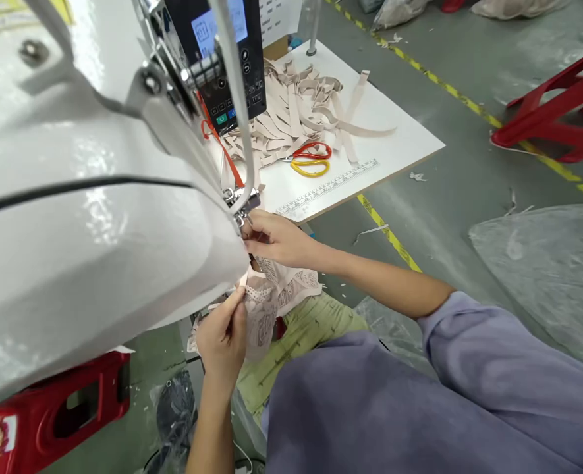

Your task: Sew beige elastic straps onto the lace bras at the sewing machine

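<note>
A pale pink lace garment [264, 309] hangs from the sewing machine [123, 250] over my lap. My left hand [224, 332] is closed, pinching the garment's edge between thumb and forefinger below the machine head. Up close to the presser foot [246, 214], my right hand [284, 242] has its fingers drawn together at the upper part of the garment. The fingertips there are partly hidden by the machine, as is the stitching spot.
On the white table [400, 141] lie a pile of beige fabric strips [296, 105] and scissors [311, 164] with red and yellow handles. A control panel [217, 66] stands beside the needle. Red stools [558, 118] and plastic sheeting [543, 263] are on the floor.
</note>
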Action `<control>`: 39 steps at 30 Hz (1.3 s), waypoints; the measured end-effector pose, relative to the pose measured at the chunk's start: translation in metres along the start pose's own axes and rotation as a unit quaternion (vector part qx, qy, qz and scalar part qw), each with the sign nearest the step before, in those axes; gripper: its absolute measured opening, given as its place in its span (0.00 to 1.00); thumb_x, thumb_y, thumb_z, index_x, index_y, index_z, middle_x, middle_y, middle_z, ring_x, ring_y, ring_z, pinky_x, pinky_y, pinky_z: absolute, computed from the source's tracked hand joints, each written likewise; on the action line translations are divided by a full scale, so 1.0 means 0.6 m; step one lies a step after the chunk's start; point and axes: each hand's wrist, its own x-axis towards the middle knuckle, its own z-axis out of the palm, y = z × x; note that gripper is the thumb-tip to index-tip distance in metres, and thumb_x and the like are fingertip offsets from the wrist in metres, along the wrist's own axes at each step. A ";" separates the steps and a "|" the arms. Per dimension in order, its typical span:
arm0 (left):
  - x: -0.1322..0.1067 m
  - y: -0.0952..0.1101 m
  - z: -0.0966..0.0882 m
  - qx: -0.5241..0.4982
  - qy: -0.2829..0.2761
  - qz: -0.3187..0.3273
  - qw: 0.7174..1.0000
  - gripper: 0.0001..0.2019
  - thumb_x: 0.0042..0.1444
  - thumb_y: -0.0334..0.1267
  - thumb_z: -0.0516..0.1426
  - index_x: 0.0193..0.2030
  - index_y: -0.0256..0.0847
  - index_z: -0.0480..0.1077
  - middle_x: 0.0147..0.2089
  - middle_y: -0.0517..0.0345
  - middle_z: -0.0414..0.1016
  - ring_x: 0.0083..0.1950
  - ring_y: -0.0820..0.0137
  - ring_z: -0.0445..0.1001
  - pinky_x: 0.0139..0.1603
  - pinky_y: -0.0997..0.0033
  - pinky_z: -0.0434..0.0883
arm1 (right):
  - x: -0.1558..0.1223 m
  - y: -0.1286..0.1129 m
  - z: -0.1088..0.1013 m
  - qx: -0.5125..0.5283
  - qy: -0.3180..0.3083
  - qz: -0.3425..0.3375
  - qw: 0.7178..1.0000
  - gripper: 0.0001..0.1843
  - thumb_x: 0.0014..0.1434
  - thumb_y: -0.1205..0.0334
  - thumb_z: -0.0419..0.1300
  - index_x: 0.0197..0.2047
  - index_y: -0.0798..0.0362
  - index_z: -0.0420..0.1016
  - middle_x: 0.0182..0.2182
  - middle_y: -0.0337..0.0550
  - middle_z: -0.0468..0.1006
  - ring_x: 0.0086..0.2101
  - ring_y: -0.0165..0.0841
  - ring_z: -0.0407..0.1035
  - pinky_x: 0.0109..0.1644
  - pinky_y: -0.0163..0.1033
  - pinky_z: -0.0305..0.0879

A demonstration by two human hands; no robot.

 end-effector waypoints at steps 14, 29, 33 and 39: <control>0.005 -0.008 -0.001 0.018 -0.005 0.010 1.000 0.13 0.64 0.34 0.57 0.51 0.45 0.79 0.45 0.54 0.84 0.38 0.68 0.83 0.37 0.74 0.76 | 0.006 0.002 0.005 -0.028 -0.003 -0.005 1.000 0.05 0.61 0.65 0.57 0.33 0.54 0.65 0.38 0.40 0.69 0.31 0.27 0.60 0.36 0.35 0.56; -0.024 0.091 0.058 0.249 0.003 0.064 0.966 0.28 0.61 0.39 0.61 0.67 0.36 0.66 0.64 0.33 0.67 0.62 0.50 0.67 0.63 0.50 0.62 | 0.022 0.016 0.019 -0.150 0.011 -0.030 0.988 0.02 0.56 0.66 0.56 0.35 0.53 0.65 0.39 0.44 0.70 0.35 0.34 0.64 0.36 0.37 0.57; -0.018 0.084 0.050 0.230 0.005 0.056 0.972 0.25 0.62 0.36 0.60 0.66 0.39 0.67 0.66 0.34 0.65 0.64 0.49 0.66 0.64 0.48 0.62 | 0.031 0.015 0.018 -0.164 -0.001 -0.014 0.986 0.04 0.56 0.66 0.55 0.36 0.53 0.64 0.39 0.45 0.70 0.35 0.34 0.63 0.35 0.37 0.55; -0.012 0.081 0.046 0.212 0.004 0.051 0.976 0.25 0.62 0.36 0.59 0.66 0.42 0.67 0.67 0.35 0.64 0.64 0.50 0.67 0.63 0.49 0.63 | 0.041 0.014 0.017 -0.156 -0.004 -0.003 0.988 0.06 0.53 0.69 0.55 0.34 0.52 0.61 0.38 0.44 0.69 0.35 0.35 0.63 0.35 0.38 0.55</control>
